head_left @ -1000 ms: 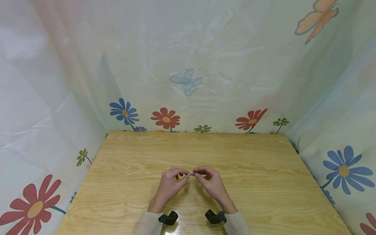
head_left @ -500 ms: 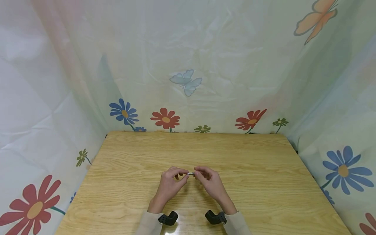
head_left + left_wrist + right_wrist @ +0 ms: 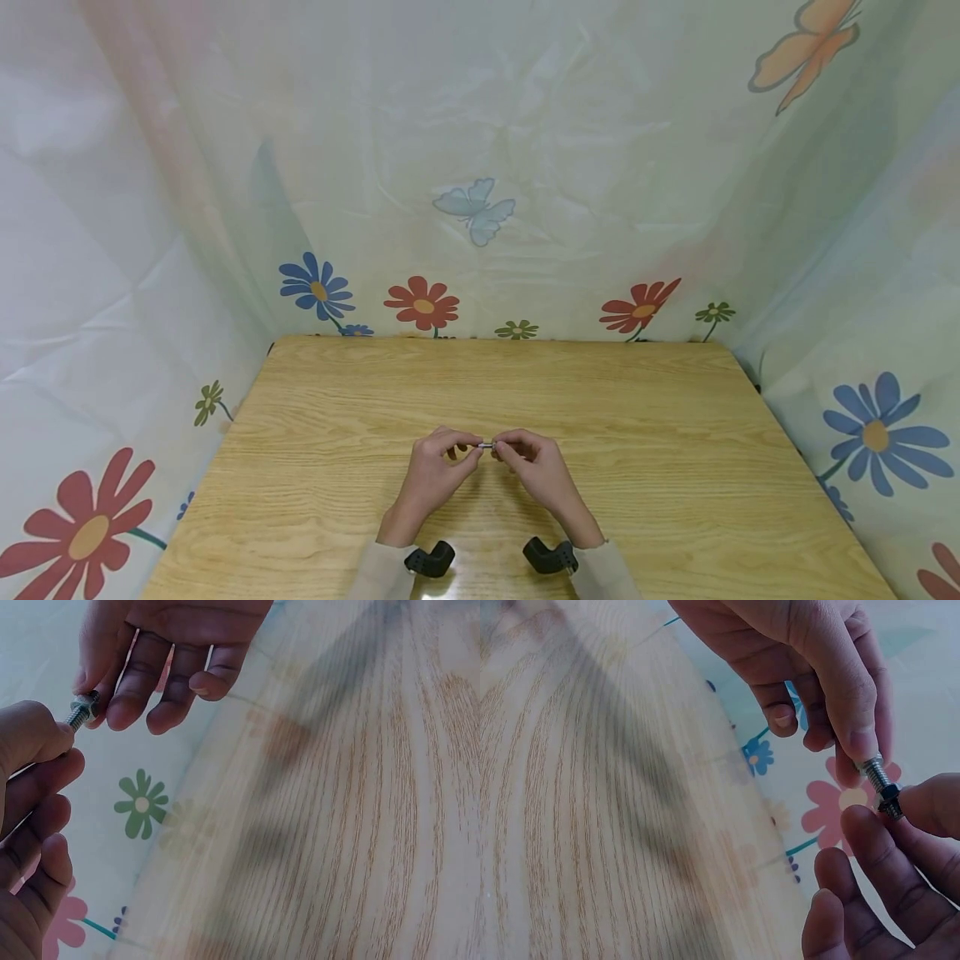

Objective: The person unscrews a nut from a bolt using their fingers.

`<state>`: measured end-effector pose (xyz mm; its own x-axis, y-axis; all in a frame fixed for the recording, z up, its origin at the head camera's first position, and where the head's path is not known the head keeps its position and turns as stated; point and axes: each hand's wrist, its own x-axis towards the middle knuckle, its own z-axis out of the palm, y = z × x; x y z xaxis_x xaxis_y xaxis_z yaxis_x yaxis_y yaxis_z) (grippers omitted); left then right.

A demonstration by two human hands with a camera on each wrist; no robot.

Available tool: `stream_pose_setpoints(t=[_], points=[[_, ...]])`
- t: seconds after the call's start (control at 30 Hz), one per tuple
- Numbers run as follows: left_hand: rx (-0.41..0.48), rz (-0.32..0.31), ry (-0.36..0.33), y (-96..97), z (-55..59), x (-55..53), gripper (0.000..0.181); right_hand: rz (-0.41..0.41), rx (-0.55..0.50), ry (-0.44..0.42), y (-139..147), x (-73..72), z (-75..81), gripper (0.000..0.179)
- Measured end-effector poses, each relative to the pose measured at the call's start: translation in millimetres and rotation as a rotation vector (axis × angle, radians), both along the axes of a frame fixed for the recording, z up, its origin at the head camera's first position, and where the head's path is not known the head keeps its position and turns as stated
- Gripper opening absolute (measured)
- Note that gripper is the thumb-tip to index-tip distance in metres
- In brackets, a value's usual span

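A small metal bolt (image 3: 486, 446) is held level between the two hands, over the middle of the table. The left hand (image 3: 438, 468) pinches one end between thumb and index finger, hiding that end. Bare thread of the bolt (image 3: 876, 774) shows between the hands in the right wrist view. A nut (image 3: 887, 796) sits on the thread near the other end, a short tip of thread sticking out past it. The right hand (image 3: 542, 468) has its thumb and index finger on the nut, its other fingers loosely bent.
Under the hands lies a wood-grain table (image 3: 337, 400). A curtain (image 3: 555, 150) printed with flowers and butterflies surrounds it at the back and sides. Each wrist wears a black camera mount (image 3: 430, 558) over a light sleeve (image 3: 382, 571).
Half a second ago the right index fingertip stood a little apart from the thumb; now it is back down at the nut. The left hand and the bolt have stayed almost still.
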<state>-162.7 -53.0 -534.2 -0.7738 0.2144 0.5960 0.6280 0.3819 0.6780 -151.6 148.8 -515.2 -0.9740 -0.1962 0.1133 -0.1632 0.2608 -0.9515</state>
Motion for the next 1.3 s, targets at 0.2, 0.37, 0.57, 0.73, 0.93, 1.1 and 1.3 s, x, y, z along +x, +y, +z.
stream_pose_setpoints(t=[0.2,0.37,0.57,0.73,0.93,1.1,1.3], points=[[0.006,0.004,0.011,-0.6,-1.3,-0.2,0.011,-0.006,-0.006,-0.001,0.2,-1.0,-3.1,0.02],[0.01,0.01,0.015,-1.0,-1.8,-0.3,0.013,-0.004,-0.023,0.03,0.7,-1.5,-5.6,0.02],[0.007,0.013,0.03,-1.0,-2.2,-0.5,0.013,0.015,-0.067,0.093,1.6,-1.3,-5.7,0.018],[0.012,0.015,0.014,-0.9,0.6,0.5,0.013,-0.011,-0.083,0.089,0.8,-0.8,-3.8,0.022],[0.018,0.019,0.005,-0.5,1.4,1.3,0.014,-0.069,-0.035,-0.019,-2.0,0.1,-1.2,0.021],[0.017,0.018,-0.005,-0.6,1.9,1.4,0.012,-0.058,0.042,-0.042,-4.2,2.0,3.4,0.021],[0.008,0.019,0.015,-1.5,1.1,0.5,0.011,-0.029,0.043,-0.022,-1.6,-1.5,-6.1,0.026]])
